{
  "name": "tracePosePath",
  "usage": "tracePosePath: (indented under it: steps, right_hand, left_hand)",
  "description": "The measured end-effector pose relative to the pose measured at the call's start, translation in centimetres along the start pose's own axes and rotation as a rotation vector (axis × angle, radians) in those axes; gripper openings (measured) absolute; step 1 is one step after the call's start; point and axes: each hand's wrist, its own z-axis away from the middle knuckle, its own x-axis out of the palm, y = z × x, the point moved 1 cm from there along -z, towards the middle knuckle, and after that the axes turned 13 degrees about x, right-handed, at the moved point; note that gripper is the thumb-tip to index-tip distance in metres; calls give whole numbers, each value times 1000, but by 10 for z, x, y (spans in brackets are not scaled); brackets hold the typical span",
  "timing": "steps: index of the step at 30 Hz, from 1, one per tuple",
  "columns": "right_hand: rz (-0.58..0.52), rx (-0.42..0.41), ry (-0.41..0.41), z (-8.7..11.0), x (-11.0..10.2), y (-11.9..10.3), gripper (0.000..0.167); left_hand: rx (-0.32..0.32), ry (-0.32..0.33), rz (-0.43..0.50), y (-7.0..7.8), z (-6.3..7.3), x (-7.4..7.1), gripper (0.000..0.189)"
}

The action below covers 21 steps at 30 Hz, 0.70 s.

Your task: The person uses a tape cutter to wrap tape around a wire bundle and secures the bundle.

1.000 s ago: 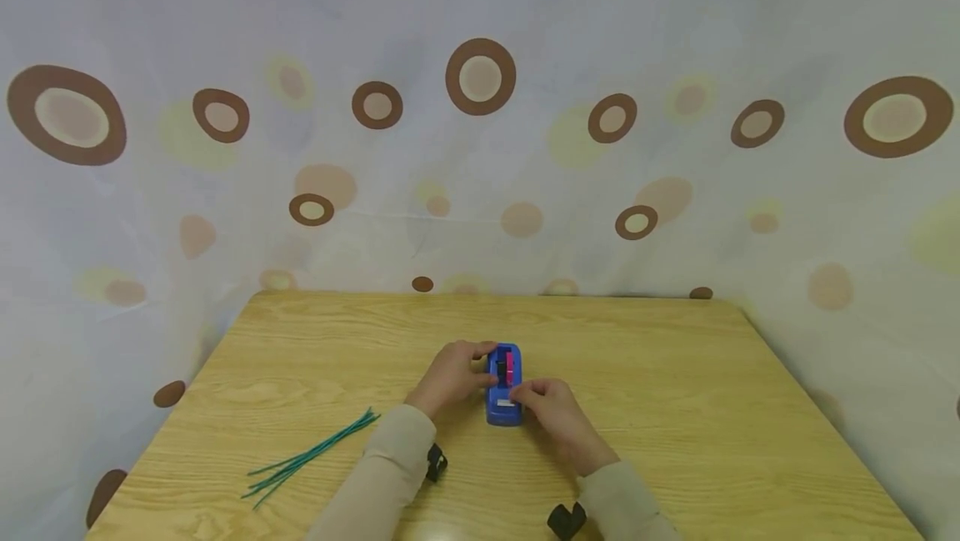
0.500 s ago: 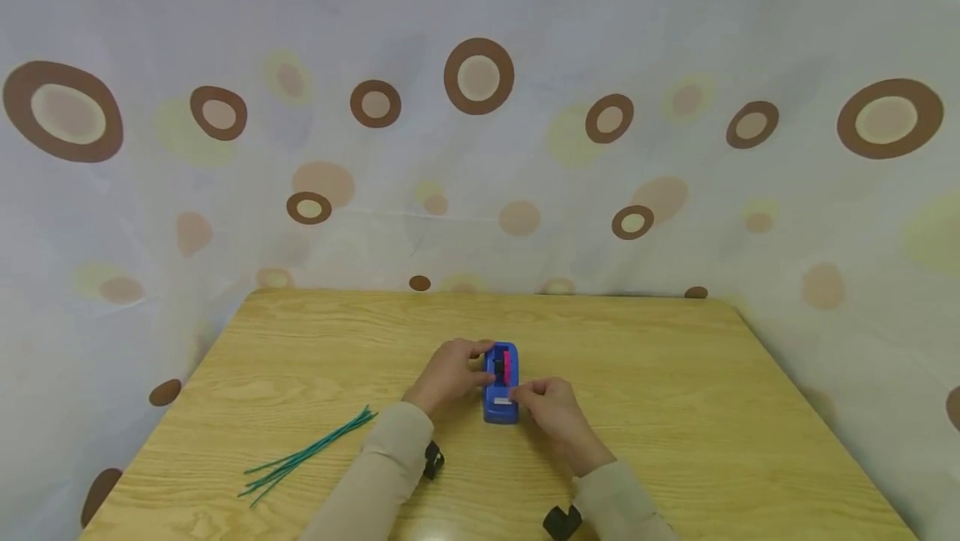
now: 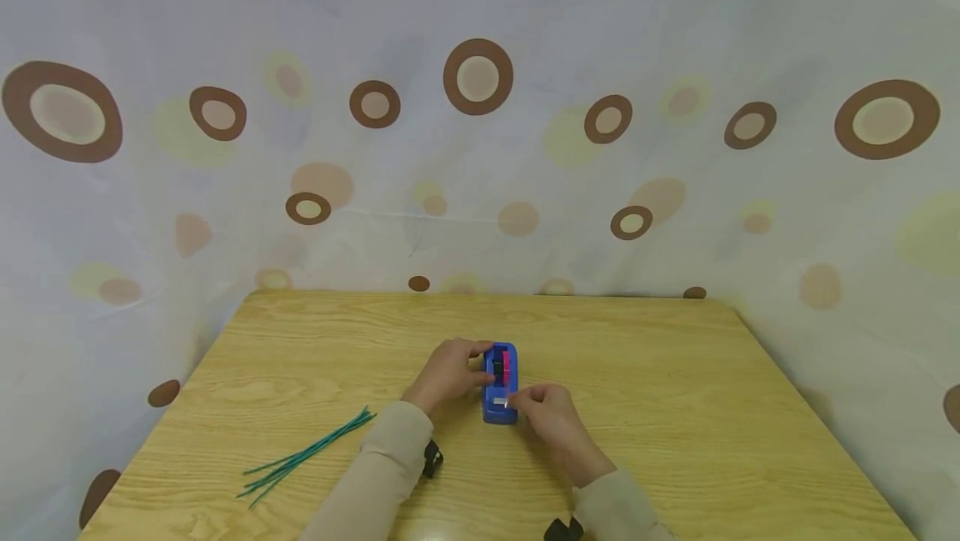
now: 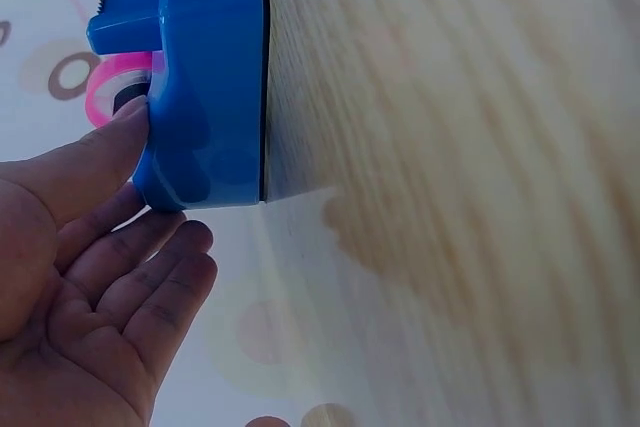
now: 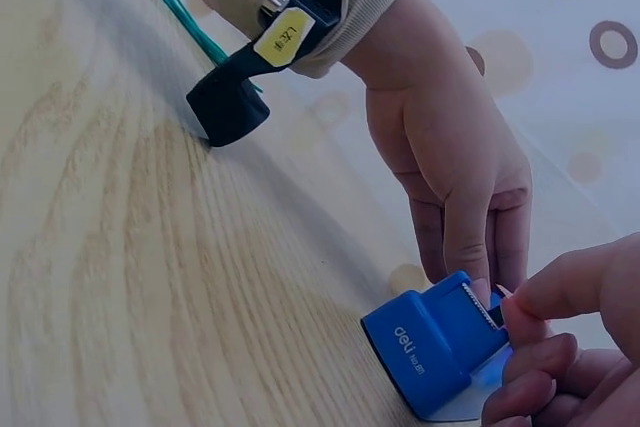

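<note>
A blue tape dispenser [image 3: 500, 418] with a toothed cutter stands on the wooden table, its pink tape roll [image 4: 100, 87] seated in the hollow. My left hand [image 3: 448, 370] holds the dispenser from the left, thumb against the dark hub side and fingers at the far end. Thumb and forefinger of my right hand [image 3: 555, 420] pinch the end of the tape just beside the cutter [image 5: 480, 305]. A thin strip runs between the roll and those fingertips. In the right wrist view, the roll is mostly hidden behind the dispenser body and the hands.
A bundle of thin green sticks [image 3: 307, 453] lies on the table [image 3: 675, 408] left of my left forearm. Black wrist mounts [image 3: 432, 459] hang below both sleeves. A patterned curtain [image 3: 480, 191] rises behind the table's far edge.
My right hand has drawn slightly toward me along the cutter with the tape end. My left hand keeps its hold, and the dispenser stays in place.
</note>
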Motion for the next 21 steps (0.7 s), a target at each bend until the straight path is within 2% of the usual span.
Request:
tracePosePath:
  steps: [13, 21]
  right_hand:
    - [-21, 10, 12, 10, 6, 8, 21]
    - [-52, 10, -15, 17, 7, 8, 22]
  left_hand:
    - [-8, -3, 10, -1, 3, 1, 53]
    - [11, -6, -2, -3, 0, 0, 53]
